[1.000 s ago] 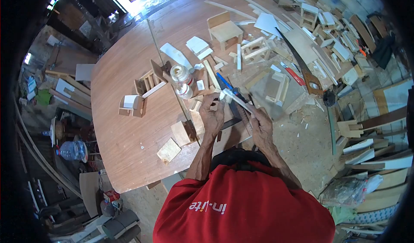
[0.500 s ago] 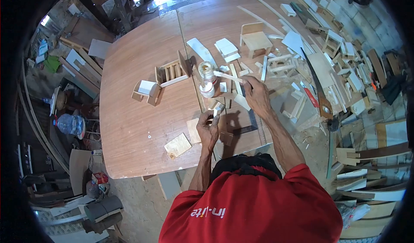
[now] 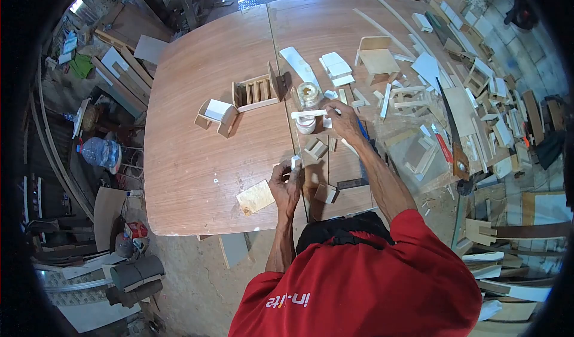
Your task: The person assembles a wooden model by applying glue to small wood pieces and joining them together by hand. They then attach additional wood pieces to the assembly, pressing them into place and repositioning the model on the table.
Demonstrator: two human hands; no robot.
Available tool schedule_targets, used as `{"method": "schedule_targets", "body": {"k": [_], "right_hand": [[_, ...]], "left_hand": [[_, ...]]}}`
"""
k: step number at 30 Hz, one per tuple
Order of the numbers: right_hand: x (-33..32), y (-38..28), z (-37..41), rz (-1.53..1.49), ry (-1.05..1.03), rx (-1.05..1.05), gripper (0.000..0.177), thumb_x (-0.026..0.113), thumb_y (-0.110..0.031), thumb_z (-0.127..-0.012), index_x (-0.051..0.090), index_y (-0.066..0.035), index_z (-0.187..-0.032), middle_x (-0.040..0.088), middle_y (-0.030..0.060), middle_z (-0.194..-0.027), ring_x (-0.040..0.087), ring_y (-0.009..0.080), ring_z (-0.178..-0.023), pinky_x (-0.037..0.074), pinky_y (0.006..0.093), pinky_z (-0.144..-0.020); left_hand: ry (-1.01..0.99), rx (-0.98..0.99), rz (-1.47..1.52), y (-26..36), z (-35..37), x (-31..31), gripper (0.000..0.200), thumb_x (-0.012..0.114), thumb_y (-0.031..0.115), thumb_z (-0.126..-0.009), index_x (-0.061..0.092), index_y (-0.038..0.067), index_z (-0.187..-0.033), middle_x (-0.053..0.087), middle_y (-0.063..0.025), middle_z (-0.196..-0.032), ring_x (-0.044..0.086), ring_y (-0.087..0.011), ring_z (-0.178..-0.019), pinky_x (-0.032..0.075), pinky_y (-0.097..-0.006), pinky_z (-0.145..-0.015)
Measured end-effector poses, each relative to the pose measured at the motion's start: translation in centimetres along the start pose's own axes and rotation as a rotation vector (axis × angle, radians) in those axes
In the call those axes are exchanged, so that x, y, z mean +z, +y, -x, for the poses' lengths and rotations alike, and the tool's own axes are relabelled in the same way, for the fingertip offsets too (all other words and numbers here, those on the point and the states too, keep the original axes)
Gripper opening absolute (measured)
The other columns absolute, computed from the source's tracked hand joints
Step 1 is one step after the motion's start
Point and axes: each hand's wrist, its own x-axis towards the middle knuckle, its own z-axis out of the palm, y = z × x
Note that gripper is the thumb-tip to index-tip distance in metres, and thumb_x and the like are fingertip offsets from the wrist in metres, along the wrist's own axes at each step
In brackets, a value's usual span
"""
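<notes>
My right hand pinches a pale flat wooden stick, which lies across above a white-filled jar. Just behind that jar stands an open glass jar with yellowish residue inside. Lower and to the left, my left hand grips a small pale wood block upright between thumb and fingers. Beside this hand a thin wooden panel lies flat on the table. A small grooved wood piece and a brown block rest to its right.
A miniature wooden chair, a slatted rack and a small seat-like piece stand on the brown table. To the right are a handsaw, a red-handled tool and many wood offcuts. A water bottle is at the left.
The view has shifted. My right hand has brought the stick leftward and nearer me, over the white-filled jar. My left hand has moved the block left, away from the grooved piece.
</notes>
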Motion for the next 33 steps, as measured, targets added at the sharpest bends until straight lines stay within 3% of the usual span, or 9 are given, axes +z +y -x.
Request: {"method": "schedule_targets", "body": {"k": [2,5,9,16,19,21,26,28,33], "right_hand": [[-0.5,0.4,0.2,0.059,0.083,-0.126,0.020,0.056,-0.017,-0.087,0.064,-0.003,-0.097,0.066,0.0171,-0.088,0.065,0.0305,-0.082,0.049,0.0390,-0.074],[-1.7,-1.5,1.0,0.160,0.107,-0.152,0.020,0.056,-0.017,-0.087,0.063,-0.003,-0.099,0.067,0.0184,-0.090,0.065,0.0325,-0.084,0.049,0.0397,-0.075],[-2.4,-3.3,0.2,0.463,0.058,-0.396,0.018,0.052,-0.015,-0.086,0.061,-0.002,-0.094,0.066,0.0180,-0.086,0.063,0.0360,-0.081,0.048,0.0433,-0.074],[-3.1,-6.7,-0.3,0.512,0.029,-0.409,0.018,0.050,-0.014,-0.085,0.060,-0.002,-0.094,0.065,0.0192,-0.091,0.062,0.0363,-0.084,0.048,0.0435,-0.075],[-4.2,-7.3,-0.8,0.468,0.153,-0.301,0.019,0.050,-0.014,-0.085,0.060,-0.002,-0.096,0.065,0.0199,-0.092,0.062,0.0364,-0.085,0.048,0.0441,-0.077],[-4.7,-7.6,-2.1,0.509,0.311,-0.476,0.019,0.050,-0.014,-0.086,0.060,-0.001,-0.095,0.065,0.0197,-0.092,0.062,0.0368,-0.082,0.048,0.0428,-0.074],[-3.5,-8.3,-5.5,0.642,0.174,-0.573,0.018,0.050,-0.010,-0.083,0.061,-0.001,-0.094,0.064,0.0182,-0.089,0.062,0.0364,-0.082,0.048,0.0435,-0.073],[-2.8,-8.7,-6.4,0.784,0.029,-0.585,0.021,0.053,-0.009,-0.078,0.060,0.000,-0.095,0.064,0.0187,-0.087,0.063,0.0348,-0.083,0.049,0.0440,-0.074],[-1.5,-9.0,-9.1,0.964,-0.221,-0.629,0.022,0.055,-0.013,-0.078,0.059,0.001,-0.095,0.062,0.0175,-0.094,0.060,0.0342,-0.093,0.050,0.0440,-0.077]], "left_hand": [[0.009,0.117,0.003,-0.9,-0.1,-0.4,0.017,0.063,0.009,-0.085,0.063,-0.002,-0.098,0.062,-0.0063,-0.074,0.052,-0.0074,-0.059,0.041,-0.0235,-0.046],[0.037,0.171,-0.015,-0.9,0.2,-0.2,0.017,0.064,0.009,-0.085,0.063,-0.002,-0.097,0.062,-0.0055,-0.073,0.053,-0.0077,-0.058,0.041,-0.0229,-0.047],[0.006,0.080,0.009,-1.6,0.2,-0.1,0.017,0.063,0.010,-0.085,0.063,-0.002,-0.097,0.061,-0.0044,-0.072,0.053,-0.0075,-0.057,0.041,-0.0217,-0.047],[-0.041,0.081,-0.037,-2.1,0.0,0.2,0.017,0.063,0.010,-0.084,0.063,-0.002,-0.097,0.061,-0.0035,-0.071,0.052,-0.0066,-0.056,0.040,-0.0211,-0.047],[-0.024,0.088,-0.022,-1.8,0.2,0.1,0.017,0.063,0.009,-0.084,0.063,-0.002,-0.097,0.061,-0.0038,-0.071,0.052,-0.0066,-0.056,0.040,-0.0212,-0.047],[-0.020,0.100,-0.010,-1.7,0.5,0.0,0.017,0.063,0.009,-0.084,0.063,-0.002,-0.097,0.061,-0.0040,-0.071,0.051,-0.0066,-0.056,0.040,-0.0213,-0.047],[-0.016,0.028,0.059,-1.1,0.9,0.3,0.019,0.063,0.009,-0.084,0.063,-0.002,-0.099,0.062,-0.0047,-0.075,0.051,-0.0067,-0.058,0.039,-0.0219,-0.048],[-0.017,0.028,0.060,-0.9,1.0,0.2,0.018,0.063,0.009,-0.085,0.063,-0.002,-0.099,0.062,-0.0047,-0.075,0.051,-0.0067,-0.058,0.040,-0.0219,-0.048],[-0.002,0.037,0.059,-0.9,1.4,-0.1,0.017,0.063,0.007,-0.085,0.063,-0.003,-0.099,0.062,-0.0051,-0.077,0.052,-0.0071,-0.060,0.041,-0.0218,-0.051]]}}
